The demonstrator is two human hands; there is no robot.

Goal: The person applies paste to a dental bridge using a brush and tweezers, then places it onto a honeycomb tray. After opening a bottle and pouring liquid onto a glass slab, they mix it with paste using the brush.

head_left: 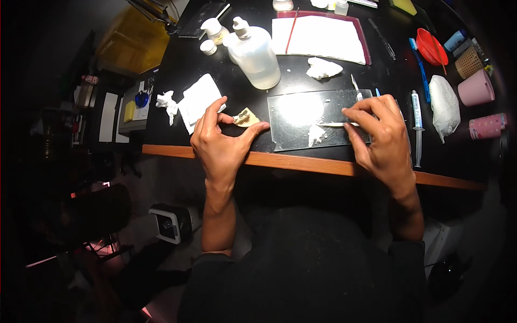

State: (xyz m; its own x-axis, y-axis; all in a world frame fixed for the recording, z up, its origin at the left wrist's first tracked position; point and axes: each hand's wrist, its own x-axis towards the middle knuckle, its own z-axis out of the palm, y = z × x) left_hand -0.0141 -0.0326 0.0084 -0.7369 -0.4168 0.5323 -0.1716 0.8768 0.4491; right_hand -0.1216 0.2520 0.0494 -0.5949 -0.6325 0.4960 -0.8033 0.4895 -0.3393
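Note:
My left hand (221, 141) rests on the black table near its wooden front edge and pinches a small yellowish cast (246, 117) between thumb and forefinger. My right hand (379, 133) grips a thin spatula (333, 124) whose blade lies flat on a clear glass slab (301, 110). The blade tip touches a smear of white paste (315, 134) on the slab. A second thin instrument (355, 86) sticks up just beyond my right fingers.
A large clear pump bottle (254, 53) and small white jars (215, 29) stand behind. A white towel on a tray (318, 36), crumpled tissues (323, 68), a folded white pad (199, 101), a syringe (416, 116), a pink cup (477, 88) and a red bowl (431, 46) surround the slab.

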